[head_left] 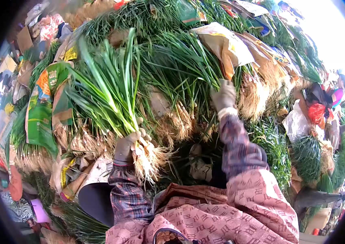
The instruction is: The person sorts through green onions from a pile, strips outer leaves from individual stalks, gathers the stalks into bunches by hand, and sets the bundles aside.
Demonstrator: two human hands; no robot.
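Observation:
My left hand (129,146), in a pale glove, is closed round the lower stems of a bunch of long green leafy plants (113,91). Its leaves point up, and the pale roots (150,160) hang below the fist. To the right, my gloved right hand (224,96) reaches forward over the pile of green plants (176,61), beside a brown and white paper sack (225,44). Its fingers are bent over the edge of the leaves, and what lies under them is too hidden to make out.
A green and orange printed sack (42,118) lies over plants on the left. More rooty bundles (258,93) and loose greens (270,146) are on the right. A white plastic bag (296,122) lies farther right. Other people (337,91) are at the right edge.

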